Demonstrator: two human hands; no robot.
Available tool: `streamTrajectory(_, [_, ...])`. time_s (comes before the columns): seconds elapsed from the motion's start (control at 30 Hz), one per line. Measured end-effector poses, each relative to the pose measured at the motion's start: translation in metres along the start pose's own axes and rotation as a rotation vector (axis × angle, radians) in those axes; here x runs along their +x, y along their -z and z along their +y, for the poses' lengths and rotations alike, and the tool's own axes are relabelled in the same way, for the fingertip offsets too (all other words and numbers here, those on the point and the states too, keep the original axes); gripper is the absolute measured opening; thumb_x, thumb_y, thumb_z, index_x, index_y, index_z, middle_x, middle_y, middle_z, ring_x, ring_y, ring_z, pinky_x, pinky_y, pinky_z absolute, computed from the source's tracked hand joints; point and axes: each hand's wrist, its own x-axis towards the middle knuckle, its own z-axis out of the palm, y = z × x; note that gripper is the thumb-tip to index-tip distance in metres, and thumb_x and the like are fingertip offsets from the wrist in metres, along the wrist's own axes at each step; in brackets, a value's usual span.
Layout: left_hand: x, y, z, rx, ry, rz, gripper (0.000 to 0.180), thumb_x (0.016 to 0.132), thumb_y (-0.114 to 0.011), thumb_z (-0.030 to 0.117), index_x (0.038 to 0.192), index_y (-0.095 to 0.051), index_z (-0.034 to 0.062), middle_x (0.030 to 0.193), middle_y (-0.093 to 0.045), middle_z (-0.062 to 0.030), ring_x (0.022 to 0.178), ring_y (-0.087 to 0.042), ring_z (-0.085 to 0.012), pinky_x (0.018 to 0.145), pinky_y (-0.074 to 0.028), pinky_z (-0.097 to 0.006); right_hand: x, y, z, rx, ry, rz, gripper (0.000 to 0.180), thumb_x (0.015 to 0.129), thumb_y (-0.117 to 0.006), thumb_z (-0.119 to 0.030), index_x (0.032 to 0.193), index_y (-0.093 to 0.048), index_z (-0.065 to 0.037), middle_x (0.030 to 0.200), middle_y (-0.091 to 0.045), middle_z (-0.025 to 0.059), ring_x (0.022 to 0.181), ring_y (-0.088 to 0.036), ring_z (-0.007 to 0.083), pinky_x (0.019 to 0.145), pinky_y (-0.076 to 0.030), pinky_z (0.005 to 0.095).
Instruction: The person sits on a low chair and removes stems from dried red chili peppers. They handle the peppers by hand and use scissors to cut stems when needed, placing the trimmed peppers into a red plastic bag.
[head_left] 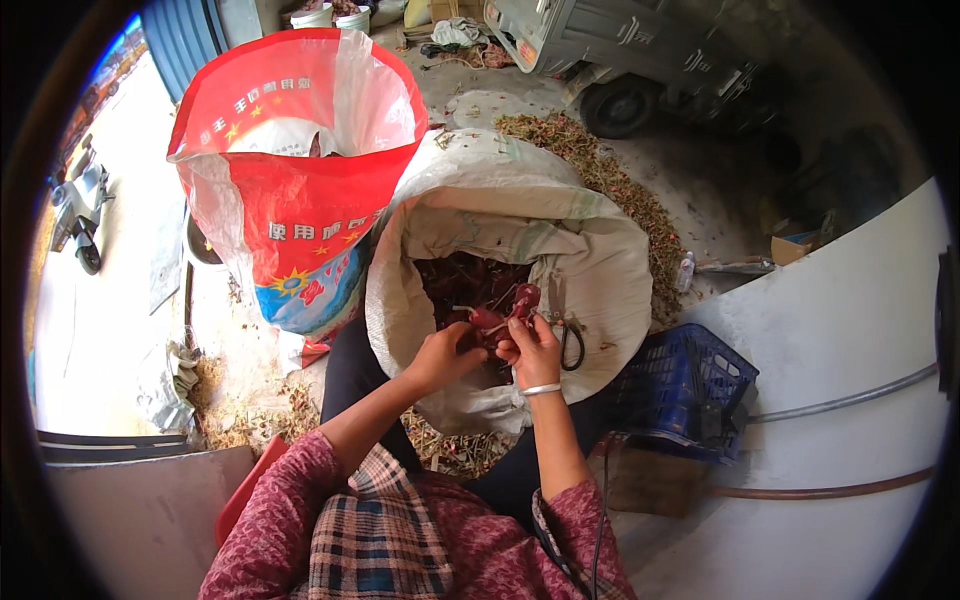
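Right fingers (530, 340) grip chilies (525, 297); left fingers (462, 338) beside them, grip unclear; scissors (564, 324) just right of both; sack (622, 262) below.

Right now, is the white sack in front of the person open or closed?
Open: the white sack has a wide mouth with its rim turned outward, and dark red contents show inside.

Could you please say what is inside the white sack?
The white sack holds dark red pieces, with scissors against its inner side. The left hand and right hand hide part; anything deeper is covered.
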Motion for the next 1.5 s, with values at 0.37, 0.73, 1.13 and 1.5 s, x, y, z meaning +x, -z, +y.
streamTrajectory(0.37, [-0.020,0.013,-0.006,-0.954,0.489,-0.103,0.021,0.092,-0.053,0.013,0.108,-0.054,0.0001,0.095,-0.063,-0.0095,0.077,-0.061,-0.0161,0.067,-0.051,-0.030,-0.026,0.004,-0.004,0.185,0.061,-0.013,0.009,0.091,-0.061,-0.011,0.098,-0.057,-0.008,0.083,-0.061,-0.0003,0.066,-0.064,0.0123,0.058,-0.057,0.0271])
streamTrajectory(0.73, [-0.025,0.007,0.018,-1.242,0.546,-0.156,0.019,0.092,-0.060,0.023,0.104,-0.059,0.0077,0.086,-0.062,-0.0019,0.064,-0.053,-0.0087,0.048,-0.038,-0.022,-0.083,-0.027,0.009,-0.004,0.065,-0.214,0.016,0.093,-0.059,-0.011,0.107,-0.057,-0.004,0.090,-0.063,0.0024,0.067,-0.063,0.0090,0.059,-0.056,0.0240])
streamTrajectory(1.13, [-0.033,0.025,0.031,-1.099,0.192,-0.141,0.025,0.085,-0.069,0.012,0.107,-0.059,0.0044,0.090,-0.061,-0.0006,0.074,-0.056,-0.0100,0.060,-0.044,-0.024,-0.102,-0.029,0.000,-0.318,0.124,-0.229,0.023,0.094,-0.059,-0.016,0.113,-0.057,-0.003,0.080,-0.060,-0.0013,0.057,-0.055,0.0056,0.051,-0.046,0.0198])
streamTrajectory(1.5, [-0.035,0.048,0.040,-1.139,0.301,-0.013,0.009,0.085,-0.066,0.008,0.093,-0.063,0.0081,0.084,-0.065,0.0008,0.059,-0.052,-0.0048,0.047,-0.036,-0.020,-0.108,-0.020,-0.009,-0.227,0.000,-0.295,0.028,0.094,-0.056,-0.014,0.120,-0.055,-0.001,0.084,-0.065,0.0049,0.054,-0.056,0.0061,0.048,-0.047,0.0199])
